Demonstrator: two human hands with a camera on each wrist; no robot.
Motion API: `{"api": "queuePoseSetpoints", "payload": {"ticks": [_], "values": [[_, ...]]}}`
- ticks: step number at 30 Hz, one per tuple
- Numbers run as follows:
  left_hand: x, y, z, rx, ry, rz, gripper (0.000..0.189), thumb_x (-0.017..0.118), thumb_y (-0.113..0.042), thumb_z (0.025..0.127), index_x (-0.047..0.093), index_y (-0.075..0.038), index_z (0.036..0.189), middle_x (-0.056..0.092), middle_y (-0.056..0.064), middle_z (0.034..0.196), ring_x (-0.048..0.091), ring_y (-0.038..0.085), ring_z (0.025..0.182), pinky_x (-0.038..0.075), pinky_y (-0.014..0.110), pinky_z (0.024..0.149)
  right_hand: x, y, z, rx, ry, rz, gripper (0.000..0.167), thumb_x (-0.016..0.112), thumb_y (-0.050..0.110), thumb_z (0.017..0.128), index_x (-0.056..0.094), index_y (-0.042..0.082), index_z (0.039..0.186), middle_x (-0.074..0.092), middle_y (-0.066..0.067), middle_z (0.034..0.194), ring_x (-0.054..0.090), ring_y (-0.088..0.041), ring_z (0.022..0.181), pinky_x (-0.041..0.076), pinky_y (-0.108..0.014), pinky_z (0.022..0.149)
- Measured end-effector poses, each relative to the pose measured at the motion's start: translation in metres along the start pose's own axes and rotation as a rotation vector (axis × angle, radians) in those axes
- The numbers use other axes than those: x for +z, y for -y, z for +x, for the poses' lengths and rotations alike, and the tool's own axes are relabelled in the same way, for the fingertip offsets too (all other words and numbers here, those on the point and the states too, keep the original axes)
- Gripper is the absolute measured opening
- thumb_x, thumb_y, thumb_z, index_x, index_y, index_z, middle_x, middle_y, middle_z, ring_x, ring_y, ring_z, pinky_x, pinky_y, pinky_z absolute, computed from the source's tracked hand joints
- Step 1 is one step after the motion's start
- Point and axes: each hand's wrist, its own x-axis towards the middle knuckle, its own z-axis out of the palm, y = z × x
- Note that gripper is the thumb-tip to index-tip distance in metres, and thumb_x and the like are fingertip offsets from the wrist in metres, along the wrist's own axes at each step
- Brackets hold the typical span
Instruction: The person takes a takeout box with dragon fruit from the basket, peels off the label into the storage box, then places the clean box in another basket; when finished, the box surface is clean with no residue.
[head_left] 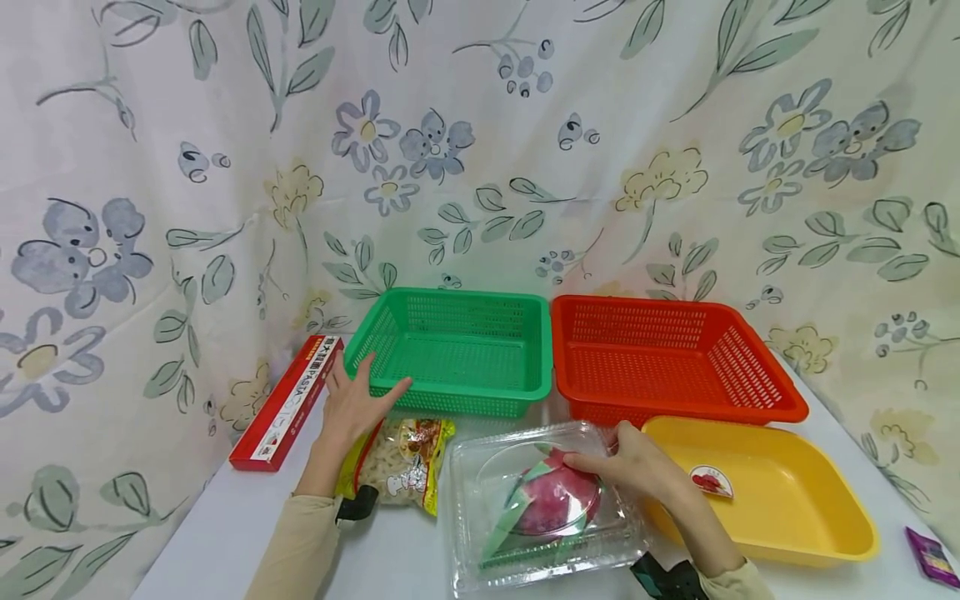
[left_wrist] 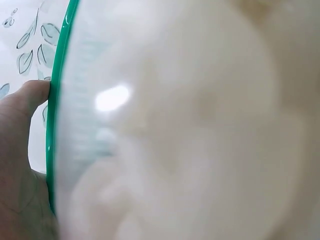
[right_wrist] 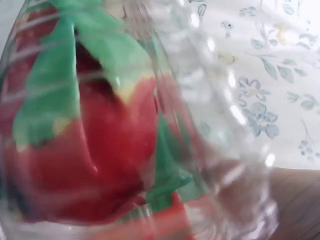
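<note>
Spread fingers on my left hand reach over the near left corner of the green basket. Beside that hand lies a yellow-edged bag of pasta, partly behind the wrist. In the left wrist view, the thumb is right at a green edge, and blurred pale shapes fill the rest. My right hand grips the far right edge of a clear plastic box, thumb on its lid. A red dragon fruit with green tips shows inside, also close up in the right wrist view.
A red basket stands right of the green one, with a yellow tray in front of it. A red pasta carton lies at the left. A small purple packet is at the far right. A floral curtain hangs behind.
</note>
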Motion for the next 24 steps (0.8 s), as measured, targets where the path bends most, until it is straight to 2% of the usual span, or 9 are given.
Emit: {"api": "queuePoseSetpoints", "payload": {"ticks": [3,5,7,10,12,15,18,24], "values": [[0.000,0.000,0.000,-0.002,0.001,0.000,0.100,0.050,-0.077,0.085,0.025,-0.012,0.157,-0.012,0.027,0.160,0.004,0.052,0.143,0.036,0.070,0.096,0.001,0.000,0.000,0.011,-0.004,0.024,0.053,0.080,0.047,0.079,0.048,0.005,0.076,0.042,-0.002,0.063,0.039,-0.015,0.057,0.030,-0.024,0.049],[0.000,0.000,-0.001,-0.003,0.002,0.005,0.100,0.050,-0.077,0.085,0.025,-0.013,0.157,-0.012,0.027,0.159,0.004,0.052,0.143,0.037,0.070,0.095,0.000,0.000,0.000,0.019,0.009,0.045,0.057,0.080,0.047,0.079,0.049,0.000,0.091,0.048,-0.007,0.075,0.046,-0.019,0.067,0.038,-0.026,0.055],[0.000,0.000,-0.001,-0.004,0.006,0.009,0.100,0.050,-0.077,0.085,0.024,-0.014,0.157,-0.013,0.027,0.159,0.003,0.052,0.143,0.037,0.071,0.094,-0.001,0.001,-0.001,0.028,0.023,0.079,0.069,0.080,0.045,0.080,0.045,-0.006,0.111,0.052,-0.014,0.093,0.052,-0.025,0.085,0.046,-0.031,0.064],[-0.001,0.000,-0.001,-0.005,0.011,0.012,0.100,0.049,-0.077,0.085,0.023,-0.015,0.158,-0.014,0.027,0.159,0.003,0.053,0.143,0.037,0.072,0.093,-0.005,0.002,-0.001,0.033,0.045,0.165,0.079,0.079,0.039,0.082,0.041,-0.013,0.129,0.056,-0.019,0.108,0.053,-0.028,0.096,0.050,-0.036,0.074],[-0.001,-0.001,0.000,-0.004,0.013,0.011,0.100,0.049,-0.078,0.084,0.023,-0.015,0.158,-0.014,0.027,0.159,0.004,0.052,0.143,0.036,0.073,0.093,-0.007,0.002,0.000,0.042,0.047,0.223,0.072,0.079,0.036,0.083,0.048,-0.013,0.125,0.058,-0.017,0.104,0.054,-0.027,0.093,0.050,-0.036,0.074],[-0.001,-0.001,0.000,-0.002,0.010,0.010,0.100,0.050,-0.078,0.084,0.023,-0.015,0.157,-0.013,0.027,0.160,0.004,0.052,0.143,0.036,0.073,0.093,-0.008,0.003,0.002,0.040,0.049,0.275,0.052,0.079,0.034,0.083,0.059,-0.007,0.108,0.058,-0.011,0.092,0.052,-0.023,0.085,0.048,-0.033,0.070],[-0.001,-0.001,0.000,0.001,0.009,0.008,0.100,0.050,-0.077,0.084,0.024,-0.014,0.157,-0.013,0.027,0.159,0.004,0.052,0.143,0.037,0.071,0.093,-0.005,0.003,0.003,0.053,0.052,0.305,0.043,0.078,0.034,0.084,0.055,0.000,0.096,0.053,-0.007,0.086,0.048,-0.021,0.080,0.045,-0.030,0.066],[0.000,0.000,0.000,0.002,0.011,-0.004,0.101,0.051,-0.077,0.084,0.024,-0.013,0.157,-0.013,0.027,0.160,0.003,0.052,0.143,0.038,0.069,0.094,0.004,0.008,0.002,0.066,0.074,0.403,0.037,0.071,0.032,0.090,0.045,0.005,0.090,0.046,-0.008,0.087,0.042,-0.020,0.077,0.036,-0.027,0.060]]}}
